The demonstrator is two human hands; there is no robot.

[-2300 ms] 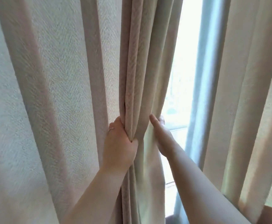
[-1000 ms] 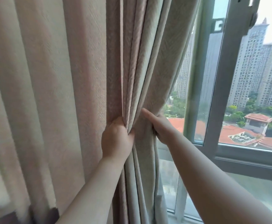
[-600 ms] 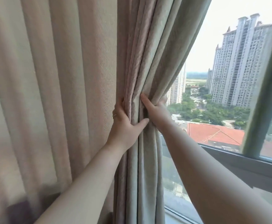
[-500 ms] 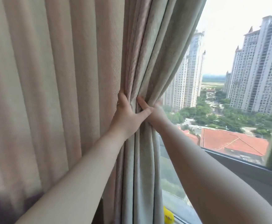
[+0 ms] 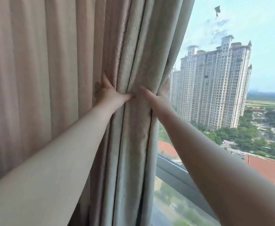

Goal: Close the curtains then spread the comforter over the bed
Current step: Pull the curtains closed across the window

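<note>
A beige curtain (image 5: 52, 79) hangs in folds over the left half of the view, its leading edge bunched into thick pleats at the centre. My left hand (image 5: 108, 93) grips that bunch from the left, thumb across the front, fingers tucked behind the fabric. My right hand (image 5: 156, 101) grips the same bunch from the right, thumb on the front and fingers hidden behind the edge. Both arms are stretched far forward. The bed and comforter are out of view.
Bare window glass (image 5: 231, 38) fills the right side, showing tower blocks, trees and red roofs outside. A grey window frame rail (image 5: 174, 172) runs diagonally below the glass, to the right of the curtain's lower part.
My view has swung right and the other curtain and the upright window frame have left it. Both hands stay on the bunched curtain edge, now held further out with arms straighter.
</note>
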